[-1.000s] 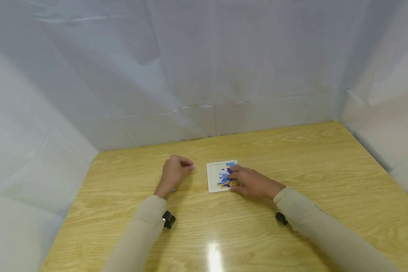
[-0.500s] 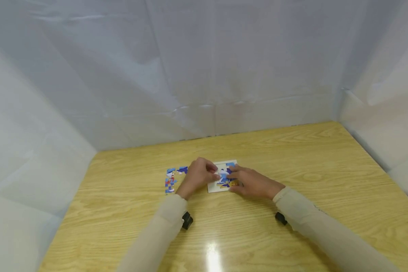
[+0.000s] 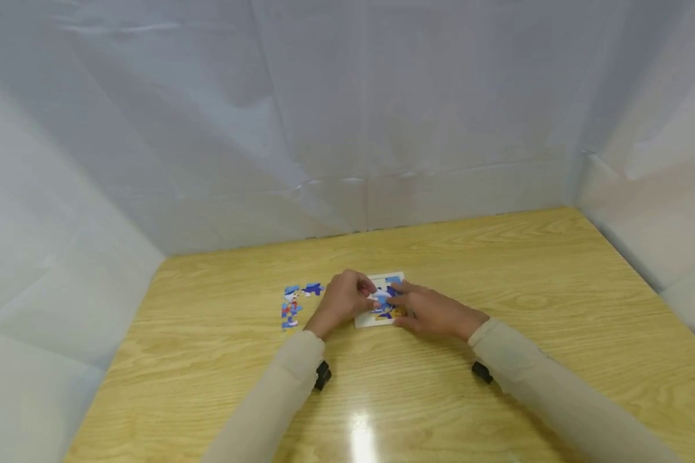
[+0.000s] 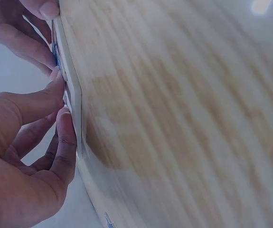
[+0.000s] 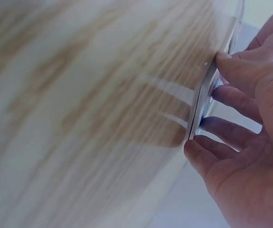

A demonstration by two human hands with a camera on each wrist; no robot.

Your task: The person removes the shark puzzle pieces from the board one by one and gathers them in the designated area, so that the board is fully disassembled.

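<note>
Since a second ago, the left hand [image 3: 343,301] has crossed from the loose puzzle pieces [image 3: 292,304] to the white puzzle tray [image 3: 363,319] at the middle of the wooden table [image 3: 533,334]. Its curled fingers pinch a piece over the tray. Opposite, the right hand [image 3: 425,310] rests with straight fingers on the tray's blue-and-orange picture. No writing is readable.

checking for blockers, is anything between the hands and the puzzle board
Nothing visible. The left hand and right hand both already rest on the puzzle board, fingers meeting over its picture. The loose puzzle pieces lie off to the left.
</note>
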